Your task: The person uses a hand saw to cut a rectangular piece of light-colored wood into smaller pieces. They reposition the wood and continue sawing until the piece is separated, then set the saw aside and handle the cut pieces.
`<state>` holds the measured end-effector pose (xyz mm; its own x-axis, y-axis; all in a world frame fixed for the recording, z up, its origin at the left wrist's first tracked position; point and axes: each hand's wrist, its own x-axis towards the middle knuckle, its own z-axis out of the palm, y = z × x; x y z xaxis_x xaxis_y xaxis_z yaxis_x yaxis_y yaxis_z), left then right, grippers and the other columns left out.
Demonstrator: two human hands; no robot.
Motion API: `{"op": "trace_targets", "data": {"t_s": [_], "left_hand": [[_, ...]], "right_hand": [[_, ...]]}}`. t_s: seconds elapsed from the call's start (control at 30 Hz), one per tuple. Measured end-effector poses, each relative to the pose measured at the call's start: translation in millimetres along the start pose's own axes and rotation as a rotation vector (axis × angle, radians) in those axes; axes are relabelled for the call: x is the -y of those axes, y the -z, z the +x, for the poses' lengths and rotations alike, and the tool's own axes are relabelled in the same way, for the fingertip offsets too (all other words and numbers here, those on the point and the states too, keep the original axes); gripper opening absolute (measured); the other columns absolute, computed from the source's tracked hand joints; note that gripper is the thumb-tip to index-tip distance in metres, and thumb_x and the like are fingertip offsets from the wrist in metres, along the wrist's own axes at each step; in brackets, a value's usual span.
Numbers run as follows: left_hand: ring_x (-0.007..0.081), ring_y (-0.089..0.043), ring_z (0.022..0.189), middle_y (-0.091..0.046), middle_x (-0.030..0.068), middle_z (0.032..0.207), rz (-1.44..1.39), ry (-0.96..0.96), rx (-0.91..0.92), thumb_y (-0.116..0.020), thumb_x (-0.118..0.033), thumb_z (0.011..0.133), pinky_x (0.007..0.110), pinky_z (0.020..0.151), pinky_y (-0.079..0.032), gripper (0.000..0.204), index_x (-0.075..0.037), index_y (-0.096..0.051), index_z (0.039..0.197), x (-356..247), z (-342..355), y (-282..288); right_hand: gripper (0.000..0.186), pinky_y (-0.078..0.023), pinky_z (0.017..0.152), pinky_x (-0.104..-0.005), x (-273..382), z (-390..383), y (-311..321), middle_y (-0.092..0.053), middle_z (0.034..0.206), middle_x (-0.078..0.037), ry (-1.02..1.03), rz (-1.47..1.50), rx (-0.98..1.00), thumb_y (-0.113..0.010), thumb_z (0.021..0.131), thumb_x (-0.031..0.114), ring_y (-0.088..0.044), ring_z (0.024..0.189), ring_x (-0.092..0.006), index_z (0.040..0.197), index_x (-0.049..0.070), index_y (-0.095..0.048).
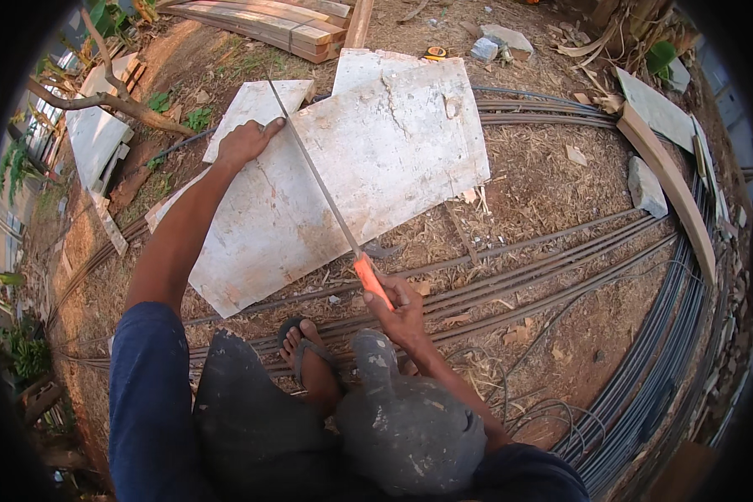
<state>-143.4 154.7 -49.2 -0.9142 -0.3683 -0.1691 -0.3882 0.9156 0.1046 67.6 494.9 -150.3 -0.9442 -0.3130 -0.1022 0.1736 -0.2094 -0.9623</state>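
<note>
A large white-faced board [393, 142] with worn, stained patches lies at a slant in front of me. Across it runs a handsaw [322, 186], its thin blade seen almost edge-on. My right hand [400, 311] is closed around the saw's orange handle, just off the board's near edge. At the far edge, my left hand [247, 142] holds the board, fingers bent over and partly hidden, thumb stretched out beside the blade. Smaller white board pieces [263, 99] show just beyond that hand. Whether the blade has cut into the board cannot be made out.
Long dark rods [636, 368] lie bundled at the right, and others cross the ground near my sandalled foot [309, 356]. Stacked timber [284, 32] and a yellow-black tape measure [435, 53] are at the back. A wooden beam [673, 188] stands right; a branch [113, 100] left.
</note>
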Motion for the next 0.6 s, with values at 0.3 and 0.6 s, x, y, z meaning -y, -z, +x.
{"op": "trace_targets", "data": {"t_s": [0.3,0.6], "left_hand": [[0.0380,-0.060,0.105,-0.063,0.0276,0.106,0.013,0.050,-0.114,-0.029,-0.081,0.079,0.046,0.088,-0.045,0.097,0.005,-0.062,0.106,5.0,2.4,-7.8],[0.0291,-0.063,0.102,-0.068,0.0176,0.101,-0.101,0.178,-0.180,-0.030,-0.080,0.080,0.047,0.094,-0.033,0.086,-0.010,-0.066,0.115,-9.4,-12.9,-20.5]], "right_hand": [[0.030,-0.046,0.054,-0.0262,-19.9,10.6,3.4,-0.064,0.072,-0.007,0.387,-0.333,-0.062,-0.070,0.084,0.014,-0.058,0.062,-0.0113,0.107,-0.002,-0.059],[0.019,-0.040,0.050,-0.0192,-9.3,2.6,6.4,-0.060,0.073,-0.002,-0.101,0.232,0.040,-0.064,0.088,0.008,-0.052,0.059,-0.0050,0.104,-0.001,-0.059]]}}
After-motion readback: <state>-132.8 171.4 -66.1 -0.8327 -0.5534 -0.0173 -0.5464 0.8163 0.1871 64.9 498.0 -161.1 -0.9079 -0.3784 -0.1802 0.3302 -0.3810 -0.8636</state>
